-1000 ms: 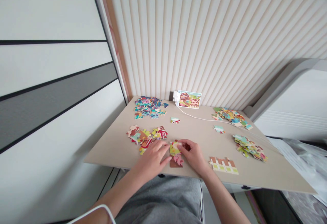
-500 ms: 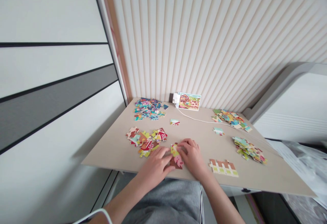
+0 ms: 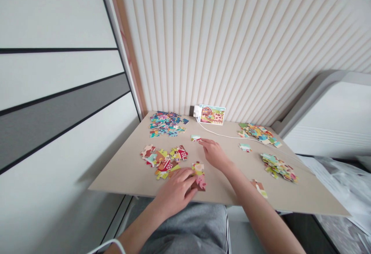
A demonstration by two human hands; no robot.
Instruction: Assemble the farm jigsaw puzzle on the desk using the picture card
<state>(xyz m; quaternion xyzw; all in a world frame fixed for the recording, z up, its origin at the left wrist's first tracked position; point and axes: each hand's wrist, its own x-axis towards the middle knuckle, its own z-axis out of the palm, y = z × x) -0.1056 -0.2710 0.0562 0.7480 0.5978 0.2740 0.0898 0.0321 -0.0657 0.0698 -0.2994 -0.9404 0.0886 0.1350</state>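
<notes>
- Pink and yellow-green show on the joined puzzle strip (image 3: 200, 180), flat near the table's front edge; its long axis runs from the person toward the wall, a small knob at the far end.
- Left hand (image 3: 176, 189): over the strip's left side, fingers loosely bent, thumb apart from the forefinger, no firm grip visible.
- Right hand (image 3: 215, 154): reaching farther out, fingertips at the right end of a loose piece (image 3: 195, 138); whether they pinch it I cannot tell.
- That piece lies flat, its longer side running left to right, red toward the fingers.
- Left of the strip, a spread of farm pieces (image 3: 165, 165); behind it, a blue-purple heap (image 3: 165, 123).
- Right forearm partly covers a fence section (image 3: 260, 188); beyond are a single pale-blue piece (image 3: 245, 147) and two more heaps (image 3: 278, 167).
- Against the wall, a picture card (image 3: 213, 114) leans beside a white charger (image 3: 196, 111) and cable (image 3: 220, 134).
</notes>
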